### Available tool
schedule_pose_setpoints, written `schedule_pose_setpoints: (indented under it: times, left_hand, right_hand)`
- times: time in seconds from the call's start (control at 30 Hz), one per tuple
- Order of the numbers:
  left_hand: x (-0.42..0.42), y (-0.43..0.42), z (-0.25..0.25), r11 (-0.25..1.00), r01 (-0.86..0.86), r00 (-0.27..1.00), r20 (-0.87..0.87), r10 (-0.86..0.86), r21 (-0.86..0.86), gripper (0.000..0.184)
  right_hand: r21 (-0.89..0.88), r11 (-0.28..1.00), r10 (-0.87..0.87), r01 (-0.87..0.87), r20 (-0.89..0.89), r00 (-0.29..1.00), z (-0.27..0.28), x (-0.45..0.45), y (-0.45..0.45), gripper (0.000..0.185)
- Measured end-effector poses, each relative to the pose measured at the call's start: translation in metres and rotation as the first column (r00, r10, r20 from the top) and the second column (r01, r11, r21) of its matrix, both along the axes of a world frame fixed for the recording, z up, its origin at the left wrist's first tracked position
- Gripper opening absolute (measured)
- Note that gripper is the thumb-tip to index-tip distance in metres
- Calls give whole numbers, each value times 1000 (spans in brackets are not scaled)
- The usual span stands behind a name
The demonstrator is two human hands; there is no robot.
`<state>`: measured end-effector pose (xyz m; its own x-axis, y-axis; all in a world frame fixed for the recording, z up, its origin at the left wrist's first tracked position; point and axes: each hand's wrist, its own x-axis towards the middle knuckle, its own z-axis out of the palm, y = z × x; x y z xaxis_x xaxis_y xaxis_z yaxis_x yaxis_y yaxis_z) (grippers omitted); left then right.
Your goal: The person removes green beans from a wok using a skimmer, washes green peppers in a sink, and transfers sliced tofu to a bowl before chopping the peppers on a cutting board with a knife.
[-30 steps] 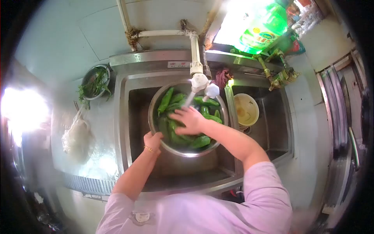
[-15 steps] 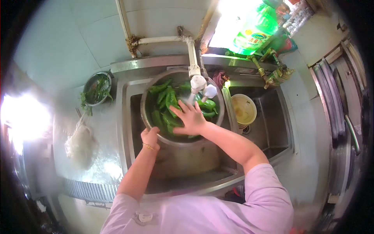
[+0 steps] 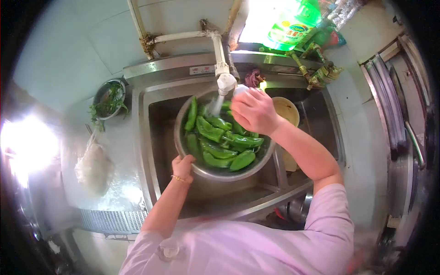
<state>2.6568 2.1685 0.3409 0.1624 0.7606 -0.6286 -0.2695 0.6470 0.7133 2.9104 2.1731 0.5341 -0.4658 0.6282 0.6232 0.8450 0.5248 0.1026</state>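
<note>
Several green peppers [image 3: 222,143] lie in a round metal basin [image 3: 215,174] in the left bowl of the sink. Water runs from the white tap [image 3: 226,83] into the basin. My left hand [image 3: 183,167] grips the basin's near left rim, thumb over the edge. Up at the tap, my right hand [image 3: 256,109] is closed around the white tap handle [image 3: 240,90], which is partly hidden behind the fingers.
To the left, a small metal bowl of leafy greens [image 3: 109,99] and a plastic bag [image 3: 94,168] are on the steel counter. The right sink bowl holds a pale tub [image 3: 287,112]. A green detergent bottle [image 3: 293,30] stands on the window ledge.
My right hand has moved up and right from over the peppers to the tap handle. The basin has shifted slightly right, with my left hand still on its rim.
</note>
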Motion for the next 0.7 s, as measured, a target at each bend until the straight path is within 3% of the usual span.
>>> schedule_pose_setpoints:
  times: [0.1, 0.2, 0.3, 0.33, 0.43, 0.6, 0.7]
  left_hand:
    - [46, 3, 6, 997, -34, 985, 165, 44, -62, 16]
    - [77, 27, -9, 999, 1, 985, 172, 7, -47, 16]
    - [84, 46, 9, 991, -105, 983, 157, 92, 78, 14]
    - [79, 53, 17, 992, -97, 983, 162, 82, 85, 13]
    - [56, 68, 40, 977, -145, 987, -42, 153, 159, 13]
    - [5, 68, 38, 936, -289, 957, 22, 291, 203, 17]
    - [-32, 51, 39, 963, -208, 965, -125, 230, 170, 17]
  right_hand:
    - [-143, 984, -72, 107, 229, 971, 24, -14, 19, 21]
    - [-275, 938, -105, 213, 360, 927, 19, -8, 34, 27]
    - [-333, 916, -83, 225, 392, 916, 28, -4, 35, 41]
    - [-334, 914, -99, 232, 370, 924, 26, -3, 36, 41]
    - [-319, 919, -87, 232, 411, 908, 32, -1, 33, 39]
    - [-250, 932, -113, 263, 488, 865, 36, 2, 33, 39]
    - [-229, 933, -128, 277, 506, 853, 37, -1, 36, 40]
